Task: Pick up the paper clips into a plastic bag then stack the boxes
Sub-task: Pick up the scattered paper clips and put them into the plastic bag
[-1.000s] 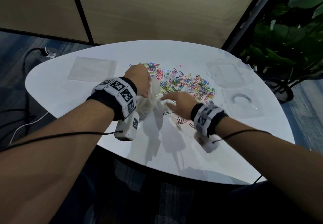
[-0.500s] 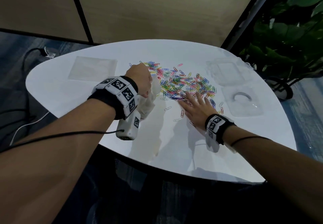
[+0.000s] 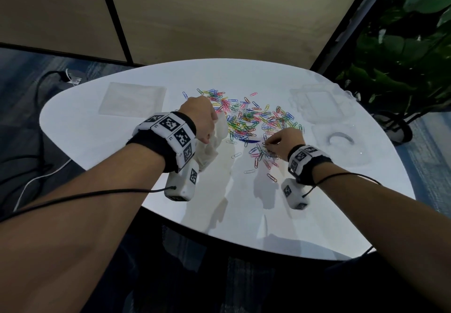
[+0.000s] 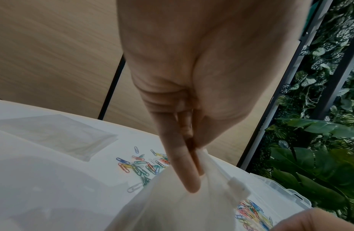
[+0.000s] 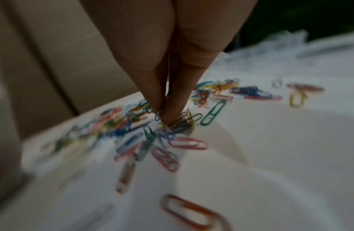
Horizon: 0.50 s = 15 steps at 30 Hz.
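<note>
Meanwhile our right hand (image 3: pixel 284 142) pinched coloured wire paper clips (image 5: pixel 178 125), seemingly loosely; some might spill before our left hand's (image 3: pixel 200 120) gripped translucent plastic bag (image 4: pixel 182 203).

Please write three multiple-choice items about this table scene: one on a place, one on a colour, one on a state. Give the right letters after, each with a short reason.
1. Where do the clear plastic boxes lie?
A. on the person's right side of the table
B. on the floor
C. under the left arm

2. What colour is the table?
A. black
B. white
C. red

3. What does the left hand do?
A. lies flat on the table
B. pinches the plastic bag
C. holds a box

Key: 1 A, the boxes lie beyond the right hand, near the plant; 2 B, the top shows white around the paper clips; 3 B, the left wrist view shows fingers closed on the bag's top edge.
</note>
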Motion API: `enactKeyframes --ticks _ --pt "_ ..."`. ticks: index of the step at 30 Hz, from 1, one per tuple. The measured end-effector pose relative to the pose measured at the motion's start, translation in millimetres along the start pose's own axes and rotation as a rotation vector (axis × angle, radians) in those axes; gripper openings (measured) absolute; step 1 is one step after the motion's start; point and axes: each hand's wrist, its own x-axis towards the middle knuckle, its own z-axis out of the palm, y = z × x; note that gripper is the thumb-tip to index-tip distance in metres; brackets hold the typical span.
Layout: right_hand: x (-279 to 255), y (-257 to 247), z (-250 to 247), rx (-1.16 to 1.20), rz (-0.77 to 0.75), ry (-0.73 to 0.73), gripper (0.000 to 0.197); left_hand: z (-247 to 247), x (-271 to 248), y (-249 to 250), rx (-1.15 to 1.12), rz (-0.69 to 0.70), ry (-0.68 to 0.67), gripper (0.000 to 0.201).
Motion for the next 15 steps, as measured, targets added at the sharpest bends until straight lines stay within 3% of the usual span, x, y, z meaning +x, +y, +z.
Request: enactKeyframes --ticks 3,7,10,15 --pt "-2 -2 -13 0.560 0.219 -0.069 0.015 1 -2 3 -0.019 -0.022 -0.006 0.030" --pt "-17 -38 -30 1.043 0.164 -0.210 0.020 1 -4 5 -0.014 -0.020 -0.011 0.033" --pt "-32 -70 -38 1.151 0.070 -0.371 0.019 1 -4 5 -0.024 -0.013 -0.031 0.033" --pt "-51 -106 -28 1.036 0.066 -0.509 0.024 4 -4 2 -0.013 0.013 -0.032 0.026"
